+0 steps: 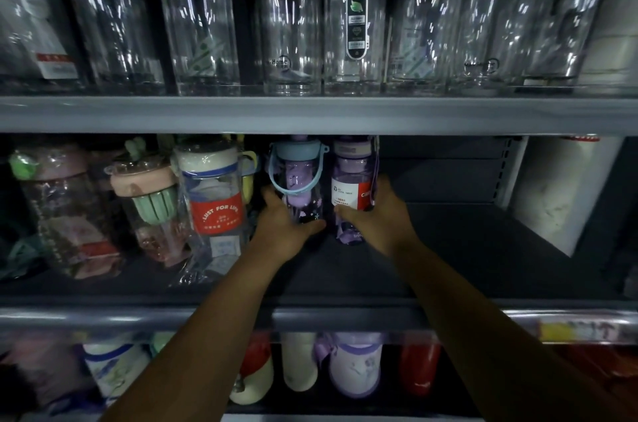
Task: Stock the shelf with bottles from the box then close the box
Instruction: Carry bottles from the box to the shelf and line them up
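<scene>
Both my arms reach into the middle shelf (483,249). My left hand (281,221) grips the lower body of a purple bottle with a light blue lid and carry strap (297,176). My right hand (381,214) wraps around a purple bottle with a white and red label (350,183) right beside it. Both bottles stand upright, touching or nearly touching each other, deep on the shelf. The box is not in view.
Left of my hands stand a wrapped bottle with a red label (214,200), a pink-lidded bottle (148,200) and others. Tall clear glass bottles (355,17) fill the upper shelf. More bottles (355,366) stand on the lower shelf. A white panel (559,190) bounds the right side.
</scene>
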A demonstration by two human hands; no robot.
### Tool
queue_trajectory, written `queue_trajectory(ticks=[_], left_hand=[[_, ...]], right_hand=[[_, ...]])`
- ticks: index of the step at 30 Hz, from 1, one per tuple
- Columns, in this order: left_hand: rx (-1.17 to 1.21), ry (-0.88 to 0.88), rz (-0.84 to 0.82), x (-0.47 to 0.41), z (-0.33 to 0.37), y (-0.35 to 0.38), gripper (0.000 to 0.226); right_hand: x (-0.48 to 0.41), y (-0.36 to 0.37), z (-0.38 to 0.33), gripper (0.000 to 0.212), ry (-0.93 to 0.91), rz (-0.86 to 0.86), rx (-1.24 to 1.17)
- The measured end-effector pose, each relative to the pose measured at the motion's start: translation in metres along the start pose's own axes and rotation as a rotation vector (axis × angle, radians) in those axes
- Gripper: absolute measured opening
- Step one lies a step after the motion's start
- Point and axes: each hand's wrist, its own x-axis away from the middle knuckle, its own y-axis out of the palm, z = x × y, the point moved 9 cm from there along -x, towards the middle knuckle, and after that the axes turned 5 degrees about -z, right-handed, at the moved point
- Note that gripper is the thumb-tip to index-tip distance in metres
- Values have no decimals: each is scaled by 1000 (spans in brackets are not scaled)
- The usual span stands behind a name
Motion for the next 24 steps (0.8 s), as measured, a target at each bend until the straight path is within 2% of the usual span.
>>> queue_trajectory(ticks=[7, 10, 12, 16, 18, 22, 24], left_hand=[[-78, -83, 20, 15, -11, -13, 88], [-167, -65, 5, 34, -9, -16, 66], [-239, 3, 28, 53, 3, -13, 44], [-368, 191, 9, 89, 29, 2, 51], [-373, 271, -11, 104, 40, 12, 49], [-276, 468, -84, 138, 69, 33, 46], [-208, 562, -159, 159, 82, 47, 43]], right_hand=[[9, -1, 6, 48, 60, -91, 93], [19, -7, 8, 42, 74, -123, 165], [32, -11, 4, 48, 24, -166, 250], [66, -27, 2, 67, -35, -215, 365], [86, -42, -5, 65, -133, -139, 474], [151, -72, -37, 53, -471, 104, 607], [182, -85, -32, 50, -385, 134, 581]])
